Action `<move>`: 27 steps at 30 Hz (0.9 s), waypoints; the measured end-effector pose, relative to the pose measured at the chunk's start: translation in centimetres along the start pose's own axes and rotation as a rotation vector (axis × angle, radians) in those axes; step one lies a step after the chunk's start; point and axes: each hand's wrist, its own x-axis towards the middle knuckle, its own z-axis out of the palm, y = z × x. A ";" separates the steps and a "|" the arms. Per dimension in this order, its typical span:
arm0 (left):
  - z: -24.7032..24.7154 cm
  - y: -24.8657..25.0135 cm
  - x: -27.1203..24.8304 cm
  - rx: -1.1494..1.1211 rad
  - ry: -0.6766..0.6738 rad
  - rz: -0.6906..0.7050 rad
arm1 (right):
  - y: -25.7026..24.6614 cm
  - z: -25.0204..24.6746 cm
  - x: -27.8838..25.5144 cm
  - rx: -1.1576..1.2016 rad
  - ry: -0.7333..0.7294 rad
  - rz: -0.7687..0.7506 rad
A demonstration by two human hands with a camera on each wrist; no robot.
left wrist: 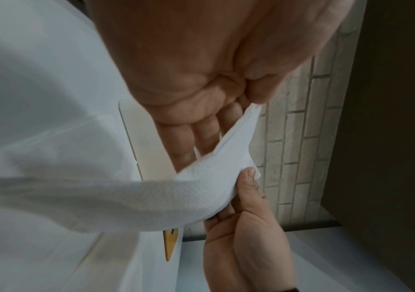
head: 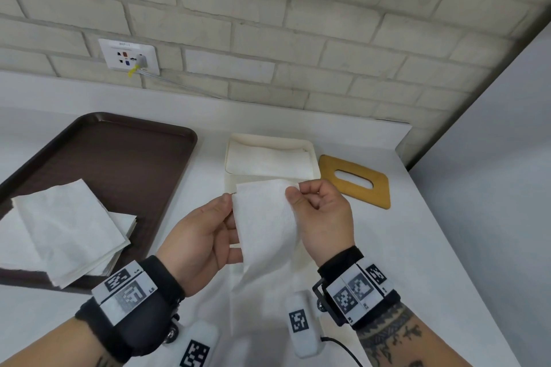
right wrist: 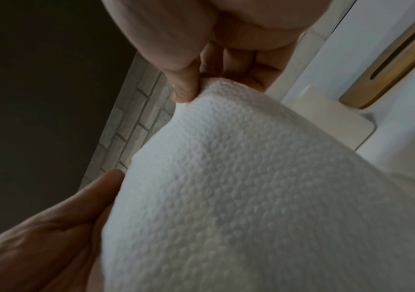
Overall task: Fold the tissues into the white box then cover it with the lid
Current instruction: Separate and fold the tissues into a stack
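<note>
A white embossed tissue (head: 264,217) (left wrist: 151,197) (right wrist: 251,197) hangs in the air in front of the white box (head: 238,182). My left hand (head: 208,226) pinches its upper left corner between thumb and fingers. My right hand (head: 316,211) pinches the upper right corner, thumb on top. The tissue droops down toward the counter. The white box (right wrist: 326,114) stands open and holds a folded tissue (head: 268,161). The tan wooden lid (head: 354,180) (right wrist: 388,63) with an oval slot lies flat to the right of the box. A stack of tissues (head: 68,232) rests on the brown tray (head: 125,158).
The white counter (head: 417,247) ends at a brick wall (head: 268,24) behind and drops off at the right edge. A wall socket (head: 129,56) with a plugged cable sits above the tray. A white cloth covers the counter near me.
</note>
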 end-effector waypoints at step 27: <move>1.8 -1.1 0.1 -0.030 0.025 0.028 | -1.3 -1.7 -0.3 -0.077 -0.211 -0.139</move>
